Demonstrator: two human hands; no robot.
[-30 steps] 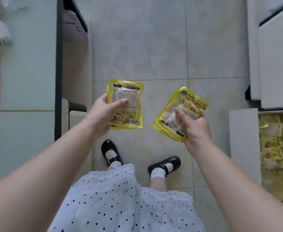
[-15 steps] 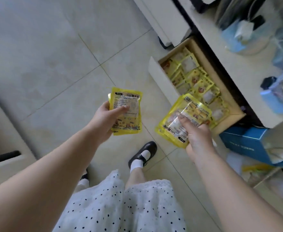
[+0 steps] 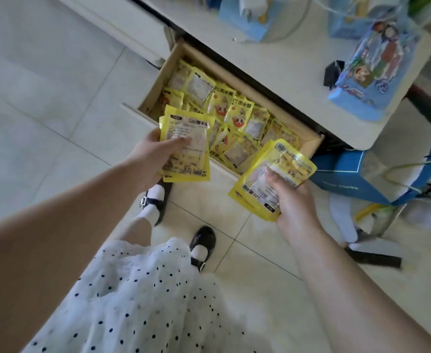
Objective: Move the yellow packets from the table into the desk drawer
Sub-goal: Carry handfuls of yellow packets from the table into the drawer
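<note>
Pale tiled floor [image 3: 43, 103] beneath a white desk [image 3: 273, 72].

One head camera looks steeply down from the person's head, close over both arms. The open drawer [image 3: 158, 80] sits in the upper middle, the desk [image 3: 298, 80] at upper right.

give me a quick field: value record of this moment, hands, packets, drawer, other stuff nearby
left hand: left hand grips a stack of yellow packets
right hand: right hand grips a second stack of packets
drawer: desk drawer open, already holding many loose packets
hand position: both stacks near the drawer's front edge, not yet released
desk top: blue cartoon bag, small black object
floor: blue box beside the drawer
</note>
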